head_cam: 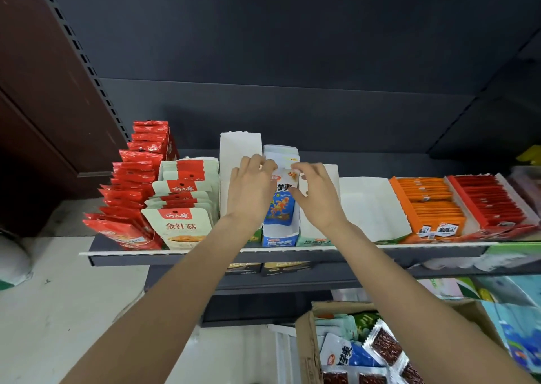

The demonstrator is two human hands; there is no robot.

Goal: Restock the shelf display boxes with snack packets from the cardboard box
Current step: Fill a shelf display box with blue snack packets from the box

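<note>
A blue-and-white snack packet (280,205) stands in the narrow blue display box (278,237) at the middle of the shelf. My left hand (251,187) pinches the packet's top left corner. My right hand (314,191) pinches its top right edge, with the thumb on the packet's right side. More blue-white packets (281,155) stand behind it in the same box. The cardboard box (306,351) sits below at the lower right, holding blue packets (342,354) and clear dark-red packets (386,347).
Empty white display boxes stand on either side of the blue one, at left (240,146) and right (369,205). Red packets (134,184) and pale green packets (181,199) fill the shelf's left; orange (430,205) and red (491,202) boxes its right. The shelf's front edge (263,253) runs across.
</note>
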